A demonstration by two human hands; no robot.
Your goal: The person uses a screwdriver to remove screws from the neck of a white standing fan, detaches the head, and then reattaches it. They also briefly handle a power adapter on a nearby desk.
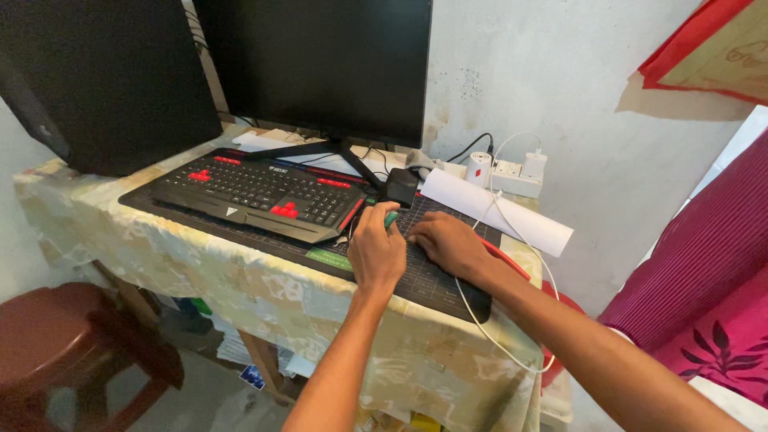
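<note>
Green plastic showed just past the left hand [377, 252], which was curled shut around a small tool [391, 218], seemingly a screwdriver handle, near the middle of the frame. Only that green tip was visible; the shaft and point were hidden under the fingers, so its shape could not be told further. The right hand [445, 244] lay palm down and flat on the dark mat [432, 282], fingers spread toward the tool, holding nothing. Just above both hands sat a small black box [401, 186], and a keyboard [260, 192] with red keys lay to the left. A white cable [500, 220] ran under the right wrist toward the power strip [512, 178] at upper right. A likely risk: the wrist could snag that cable and tug the strip, or the tool could slip off its hidden mark and gouge the mat.
</note>
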